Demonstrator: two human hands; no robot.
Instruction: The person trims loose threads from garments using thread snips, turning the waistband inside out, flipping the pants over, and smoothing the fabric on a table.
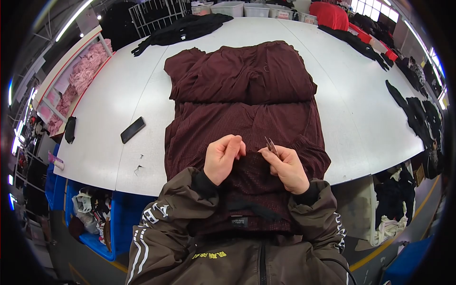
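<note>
Dark maroon garments [247, 118] lie layered on the white table, the nearest one hanging over its front edge toward me with a label [240, 222] showing. Just above this cloth, my left hand [223, 159] is closed, thumb against curled fingers; whatever it may pinch is too small to make out. To its right, my right hand [286, 170] holds small metal thread snips [270, 146], their tips pointing up and away from me. The fingers of that hand also touch the edge of the maroon cloth.
A black phone [133, 129] and thread scraps [138, 168] lie on the table [99, 147] at left. Black garments [185, 29] lie at the far edge, others at right. Pink cloth [85, 71] fills a rack. Below the table are a blue bin [112, 223] and a cloth-filled container.
</note>
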